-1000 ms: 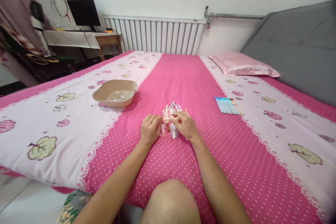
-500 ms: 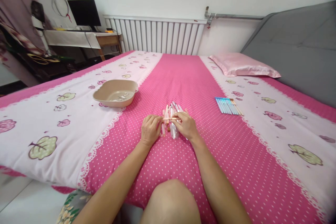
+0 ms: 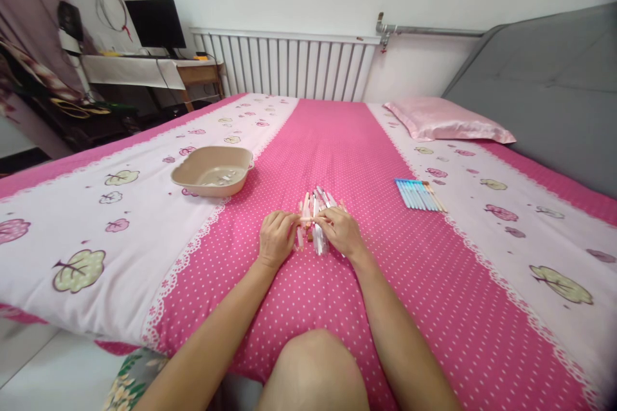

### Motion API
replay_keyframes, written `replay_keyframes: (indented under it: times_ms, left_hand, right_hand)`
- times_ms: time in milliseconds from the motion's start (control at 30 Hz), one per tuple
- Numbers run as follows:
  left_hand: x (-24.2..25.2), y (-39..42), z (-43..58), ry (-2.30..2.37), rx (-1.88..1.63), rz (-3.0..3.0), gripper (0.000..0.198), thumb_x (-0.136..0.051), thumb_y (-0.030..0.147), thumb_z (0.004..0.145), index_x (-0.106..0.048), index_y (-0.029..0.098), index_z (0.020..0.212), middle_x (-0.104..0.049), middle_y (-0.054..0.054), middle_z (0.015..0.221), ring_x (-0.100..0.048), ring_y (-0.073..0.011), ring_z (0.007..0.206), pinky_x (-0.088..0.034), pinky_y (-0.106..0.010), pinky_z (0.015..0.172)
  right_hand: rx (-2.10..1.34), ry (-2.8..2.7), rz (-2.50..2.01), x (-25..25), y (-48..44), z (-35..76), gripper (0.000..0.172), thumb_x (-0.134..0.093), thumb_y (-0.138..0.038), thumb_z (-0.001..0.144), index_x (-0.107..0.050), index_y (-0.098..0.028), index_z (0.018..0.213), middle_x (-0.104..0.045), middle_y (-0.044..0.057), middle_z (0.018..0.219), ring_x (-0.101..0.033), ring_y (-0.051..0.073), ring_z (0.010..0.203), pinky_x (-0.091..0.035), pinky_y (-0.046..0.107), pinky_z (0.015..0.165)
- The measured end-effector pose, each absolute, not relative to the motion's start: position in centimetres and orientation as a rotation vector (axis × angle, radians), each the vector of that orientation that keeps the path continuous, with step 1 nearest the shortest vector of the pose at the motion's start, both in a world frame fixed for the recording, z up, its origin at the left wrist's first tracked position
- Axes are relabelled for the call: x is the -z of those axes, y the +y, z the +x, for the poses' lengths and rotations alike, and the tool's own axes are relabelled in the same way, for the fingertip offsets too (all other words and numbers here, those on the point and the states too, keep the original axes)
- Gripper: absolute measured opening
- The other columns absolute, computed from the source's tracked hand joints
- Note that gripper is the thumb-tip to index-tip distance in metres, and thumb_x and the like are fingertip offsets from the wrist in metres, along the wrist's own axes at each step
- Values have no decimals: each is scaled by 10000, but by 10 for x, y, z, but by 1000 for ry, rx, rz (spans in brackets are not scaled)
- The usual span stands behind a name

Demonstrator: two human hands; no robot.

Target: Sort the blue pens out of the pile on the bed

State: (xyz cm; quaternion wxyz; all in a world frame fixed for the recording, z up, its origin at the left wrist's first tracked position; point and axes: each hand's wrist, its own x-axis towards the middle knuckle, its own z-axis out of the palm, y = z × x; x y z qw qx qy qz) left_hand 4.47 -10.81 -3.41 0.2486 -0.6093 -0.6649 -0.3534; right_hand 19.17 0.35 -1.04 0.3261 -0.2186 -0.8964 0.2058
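Observation:
Between my two hands a slim pale pink pen point(image 3: 305, 219) lies crosswise, gripped at its left end by my left hand point(image 3: 278, 236) and at its right end by my right hand point(image 3: 341, 229). Both hands have their fingers closed on it. Beneath and behind it, a loose pile of pens point(image 3: 320, 243) in pink, white and clear tones rests on the pink dotted bedspread point(image 3: 308, 295). The right hand's fingers cover part of this pile. Farther right, a row of blue pens point(image 3: 417, 195) lies side by side, with a few brownish ones at its right end.
A beige basin point(image 3: 212, 170) with small pale pieces inside stands on the bed at the left. A pink pillow point(image 3: 448, 119) lies at the back right by the grey headboard point(image 3: 544, 83). My knee point(image 3: 313, 372) rises at the bottom centre.
The fingers of my right hand have shifted slightly along the pen, and less of the pen's right end shows. My left hand stays in place.

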Motion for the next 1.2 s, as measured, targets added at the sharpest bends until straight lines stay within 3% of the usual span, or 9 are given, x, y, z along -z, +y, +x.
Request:
replay_keyframes:
  times_ms: [167, 400, 1067, 1200]
  left_hand:
    - [33, -109, 45, -1815, 951, -1684, 143, -450, 206, 856, -573, 185, 925, -635, -56, 875, -534, -192, 843, -409, -339, 772]
    - [35, -108, 45, -1808, 941, -1701, 146, -456, 213, 857, -572, 186, 940, -634, -55, 883, -535, -191, 846, -406, -337, 775]
    - [36, -108, 45, -1772, 891, -1663, 142, -482, 219, 851, -610, 188, 906, -663, -47, 868, -551, -189, 862, -408, -321, 797]
    - [37, -108, 46, -1795, 864, -1624, 219, -481, 239, 850, -588, 165, 1026, -657, -73, 907, -545, -203, 894, -405, -330, 808]
  right_hand:
    - [-534, -2347, -485, 11, 4, 192, 267, -626, -355, 770, -604, -239, 1009, -660, 36, 942, -568, 211, 879, -418, 317, 753]
    - [-528, -2335, -475, 11, 6, 191, 108, -591, -284, 799, -633, -224, 877, -665, 22, 838, -564, 189, 807, -418, 306, 729]
    - [-512, -2383, -502, 14, 5, 191, 171, -509, -328, 857, -635, -214, 880, -659, 31, 847, -568, 177, 795, -403, 269, 676]
    - [-498, -2344, -466, 14, 5, 190, 149, -535, -318, 844, -633, -216, 891, -658, 24, 845, -566, 183, 809, -410, 283, 712]
